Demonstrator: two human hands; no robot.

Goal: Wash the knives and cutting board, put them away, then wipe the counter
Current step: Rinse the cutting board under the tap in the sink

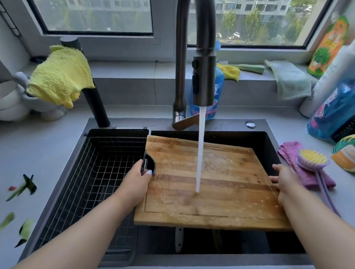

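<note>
A wooden cutting board [228,183] is held flat over the black sink [265,141], and water from the faucet [202,77] streams onto its middle. My left hand [139,178] grips the board's left edge at its dark handle cutout. My right hand [285,180] holds the right edge, thumb on top. Below the board's near edge, two knives lie in the sink, one with a white handle [178,239]; the other [216,239] is dark and mostly hidden.
A wire basket [102,170] fills the sink's left part. Vegetable scraps [8,210] litter the left counter. A yellow cloth [62,74] hangs at back left. A pink cloth [305,176], a purple brush [314,161] and cleaning bottles [339,107] are at right.
</note>
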